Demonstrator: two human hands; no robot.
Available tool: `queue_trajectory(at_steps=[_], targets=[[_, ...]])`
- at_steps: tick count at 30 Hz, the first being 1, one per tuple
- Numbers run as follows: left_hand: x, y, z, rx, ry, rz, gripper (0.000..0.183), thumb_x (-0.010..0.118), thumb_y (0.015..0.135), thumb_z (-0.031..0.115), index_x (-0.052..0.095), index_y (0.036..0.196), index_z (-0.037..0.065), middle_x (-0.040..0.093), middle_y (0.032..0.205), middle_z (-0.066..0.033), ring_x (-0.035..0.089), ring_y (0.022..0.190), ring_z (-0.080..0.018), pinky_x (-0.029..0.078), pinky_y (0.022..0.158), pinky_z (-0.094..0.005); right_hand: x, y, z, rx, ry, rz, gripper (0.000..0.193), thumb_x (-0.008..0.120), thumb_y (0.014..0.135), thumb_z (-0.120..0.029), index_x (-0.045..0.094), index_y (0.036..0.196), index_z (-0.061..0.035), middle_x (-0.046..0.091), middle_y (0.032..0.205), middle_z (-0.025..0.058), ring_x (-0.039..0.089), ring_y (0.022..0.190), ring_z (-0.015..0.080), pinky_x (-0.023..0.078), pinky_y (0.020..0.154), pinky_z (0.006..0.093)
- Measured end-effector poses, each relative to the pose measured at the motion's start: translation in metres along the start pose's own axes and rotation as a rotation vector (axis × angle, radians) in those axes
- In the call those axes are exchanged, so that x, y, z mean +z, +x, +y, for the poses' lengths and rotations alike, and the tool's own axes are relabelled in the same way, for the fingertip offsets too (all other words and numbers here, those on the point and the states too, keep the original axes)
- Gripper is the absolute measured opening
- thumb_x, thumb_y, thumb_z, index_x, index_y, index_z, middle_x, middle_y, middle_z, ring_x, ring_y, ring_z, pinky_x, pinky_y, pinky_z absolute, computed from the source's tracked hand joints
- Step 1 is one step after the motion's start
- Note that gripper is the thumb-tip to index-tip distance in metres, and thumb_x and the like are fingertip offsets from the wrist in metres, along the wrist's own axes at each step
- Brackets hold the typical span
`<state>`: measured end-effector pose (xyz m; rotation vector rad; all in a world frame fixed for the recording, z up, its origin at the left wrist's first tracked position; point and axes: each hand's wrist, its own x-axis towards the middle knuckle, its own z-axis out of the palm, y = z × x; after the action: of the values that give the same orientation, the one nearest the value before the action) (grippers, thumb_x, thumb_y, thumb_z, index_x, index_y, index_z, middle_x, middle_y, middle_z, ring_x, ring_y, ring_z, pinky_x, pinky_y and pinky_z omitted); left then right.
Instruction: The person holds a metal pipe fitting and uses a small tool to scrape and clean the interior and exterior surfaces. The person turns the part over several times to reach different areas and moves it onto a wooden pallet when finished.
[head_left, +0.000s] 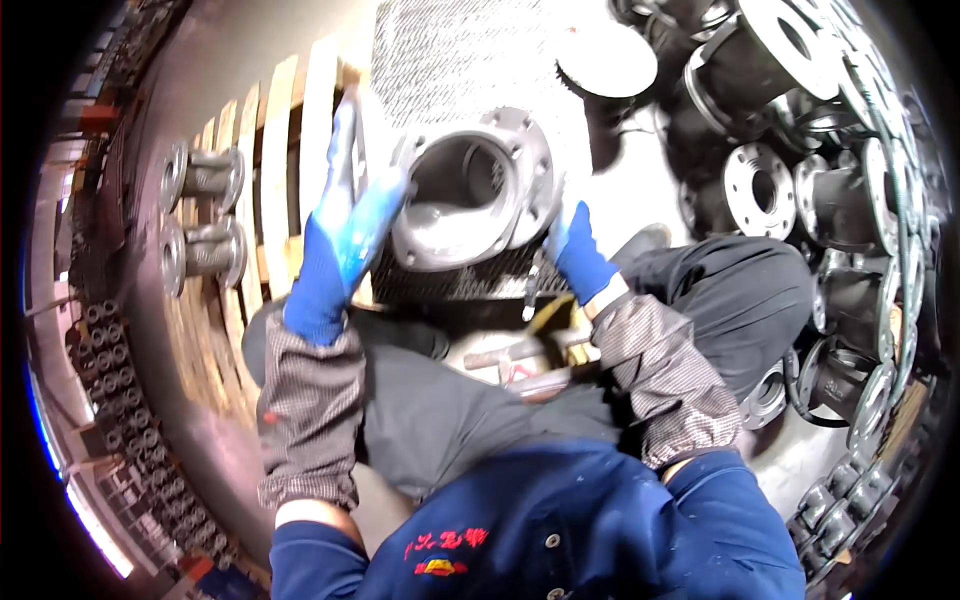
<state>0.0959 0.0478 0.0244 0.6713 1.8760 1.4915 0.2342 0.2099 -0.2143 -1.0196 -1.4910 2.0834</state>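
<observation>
A grey cast-metal flanged pipe fitting (455, 255) rests on a metal mesh worktop in front of me, its wide bore tilted toward me. A second flange with bolt holes shows behind its right side. To its left, my left hand (345, 225) in a blue coated glove is raised, fingers stretched up and thumb apart, close to the near flange's rim. On the other side, my right hand (580, 250), gloved alike, has its fingers stretched along the fitting's right edge; glare washes out the fingertips, and I cannot tell if they touch. A narrow silver tool (531, 292) is beside my right hand.
Many dark flanged pipe fittings (760, 190) crowd the right side. A round white disc (612, 62) lies at the mesh worktop's (450, 50) far right. Two smaller fittings (205, 250) stand on a wooden pallet (275, 170) at left. Tools (520, 355) lie below the worktop between my legs.
</observation>
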Motion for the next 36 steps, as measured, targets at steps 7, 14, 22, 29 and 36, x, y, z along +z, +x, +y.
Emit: queue_trajectory(at_steps=[7,14,22,29,36], targets=[[-0.019,-0.015,-0.037,0.309,0.396,0.157,0.059,0.052,0.092,0.014,0.024,0.142,-0.001,0.041,0.133,-0.0192,0.058,0.1,-0.0212,0.052,0.078,-0.0313,0.007,-0.011,-0.046,0.141,0.403,-0.122,0.035,0.043,0.092,-0.014,0.052,0.12,0.0038,0.061,0.109,0.0117,0.06,0.093,0.0196,0.048,0.083,0.0296],[-0.007,-0.025,-0.021,-0.032,-0.36,0.259,0.055,0.051,0.094,0.016,0.029,0.139,-0.005,0.056,0.117,-0.0144,0.06,0.093,-0.0164,0.051,0.076,-0.0277,-0.041,0.054,-0.077,-0.5,-1.045,0.137,0.044,0.05,0.082,-0.009,0.055,0.125,-0.0151,0.066,0.095,0.0134,0.064,0.07,0.0305,0.05,0.064,0.0373],[-0.008,-0.019,-0.027,0.024,-0.252,0.274,0.056,0.055,0.092,0.011,0.03,0.138,-0.007,0.061,0.109,-0.0114,0.058,0.096,-0.0122,0.045,0.086,-0.0225,-0.053,0.073,-0.132,-0.329,-1.887,-0.276,0.034,0.047,0.083,-0.01,0.061,0.114,-0.0182,0.066,0.093,0.0102,0.064,0.086,0.0277,0.05,0.07,0.0408],[0.001,-0.014,-0.023,0.047,-0.166,0.296,0.059,0.059,0.089,0.012,0.031,0.137,-0.009,0.055,0.117,-0.0141,0.053,0.104,-0.0143,0.042,0.091,-0.0235,-0.067,0.07,-0.121,-0.493,-1.791,-0.275,0.047,0.047,0.083,-0.005,0.056,0.123,-0.0283,0.063,0.088,0.0119,0.063,0.078,0.0295,0.049,0.063,0.0411],[-0.003,-0.019,-0.022,-0.023,-0.171,0.39,0.056,0.06,0.089,0.013,0.036,0.135,-0.008,0.056,0.117,-0.0141,0.056,0.096,-0.0137,0.045,0.085,-0.0228,-0.067,0.068,-0.145,-0.349,-1.764,-0.396,0.049,0.047,0.075,-0.002,0.062,0.115,-0.0273,0.065,0.089,0.0125,0.063,0.08,0.0308,0.051,0.067,0.0397]])
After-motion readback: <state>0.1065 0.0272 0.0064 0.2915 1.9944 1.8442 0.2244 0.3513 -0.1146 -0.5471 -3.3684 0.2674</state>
